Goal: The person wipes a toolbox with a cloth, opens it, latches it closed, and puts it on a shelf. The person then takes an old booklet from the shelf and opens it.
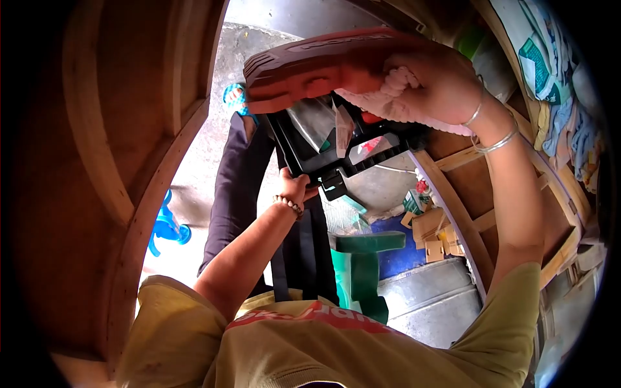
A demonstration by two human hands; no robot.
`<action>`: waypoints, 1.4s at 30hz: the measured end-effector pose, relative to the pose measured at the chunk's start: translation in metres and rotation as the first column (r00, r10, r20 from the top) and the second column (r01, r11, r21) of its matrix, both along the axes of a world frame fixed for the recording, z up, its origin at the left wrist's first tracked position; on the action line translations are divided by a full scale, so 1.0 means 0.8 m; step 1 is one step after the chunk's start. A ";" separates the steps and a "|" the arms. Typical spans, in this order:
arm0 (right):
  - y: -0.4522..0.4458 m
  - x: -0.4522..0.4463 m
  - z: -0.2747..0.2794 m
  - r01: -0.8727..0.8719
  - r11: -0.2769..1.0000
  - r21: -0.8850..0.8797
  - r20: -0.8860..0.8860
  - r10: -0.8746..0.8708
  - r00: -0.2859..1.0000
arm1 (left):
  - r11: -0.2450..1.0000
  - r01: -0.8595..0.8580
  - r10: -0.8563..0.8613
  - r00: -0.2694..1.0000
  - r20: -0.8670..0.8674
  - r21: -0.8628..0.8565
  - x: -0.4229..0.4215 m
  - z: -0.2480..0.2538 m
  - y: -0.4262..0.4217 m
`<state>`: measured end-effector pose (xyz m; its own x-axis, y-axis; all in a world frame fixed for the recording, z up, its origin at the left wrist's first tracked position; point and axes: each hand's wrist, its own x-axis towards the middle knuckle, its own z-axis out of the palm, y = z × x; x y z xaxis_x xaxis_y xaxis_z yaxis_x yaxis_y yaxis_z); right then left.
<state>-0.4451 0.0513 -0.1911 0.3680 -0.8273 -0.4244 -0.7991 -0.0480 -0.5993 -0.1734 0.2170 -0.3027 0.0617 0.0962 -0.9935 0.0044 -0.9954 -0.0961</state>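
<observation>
A black toolbox (294, 150) with a raised red lid (304, 68) is held up in front of my body, its latch (333, 186) hanging at the front. My left hand (296, 186) grips the lower front edge of the black base. At the upper right, my right hand (440, 84) is closed on a fluffy pink cloth (375, 100), which lies against the lid's edge. Inside the box are a clear plastic packet (310, 123) and a small red item (371, 117). My right fingertips are partly hidden by the cloth.
Wooden framed panels (149, 129) rise on the left and right. A green plastic stool (365, 265) stands below the box, with cardboard boxes (430, 233) beside it. A blue plastic object (169, 223) is on the floor at left. Folded cloths (563, 129) sit at far right.
</observation>
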 end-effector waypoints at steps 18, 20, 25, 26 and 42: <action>-0.111 0.031 0.038 -0.192 0.979 0.070 0.140 0.181 0.973 | 0.995 -0.073 0.071 0.997 -0.031 -0.072 0.093 0.038 -0.074; -0.111 0.028 0.029 -0.150 0.960 0.236 0.151 0.116 0.982 | 0.994 0.031 -0.036 0.998 -0.049 -0.108 0.126 0.017 -0.085; -0.050 -0.021 0.013 0.169 0.954 0.246 0.213 -0.223 0.951 | 0.970 0.214 -0.214 0.977 0.020 -0.113 0.158 -0.004 -0.125; -0.044 -0.028 0.014 0.229 0.940 0.255 0.228 -0.288 0.930 | 0.951 0.281 -0.278 0.960 0.040 -0.128 0.164 -0.011 -0.134; -0.078 -0.015 0.035 0.420 0.908 -0.011 0.174 -0.412 0.895 | 0.889 0.426 -0.435 0.900 -0.021 -0.169 0.133 -0.144 -0.204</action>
<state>-0.4570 -0.0109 -0.1627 0.0470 -0.9374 -0.3450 -0.6434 0.2358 -0.7283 -0.0671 0.0535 -0.4180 0.0049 -0.0838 -0.9965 -0.4288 -0.9004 0.0736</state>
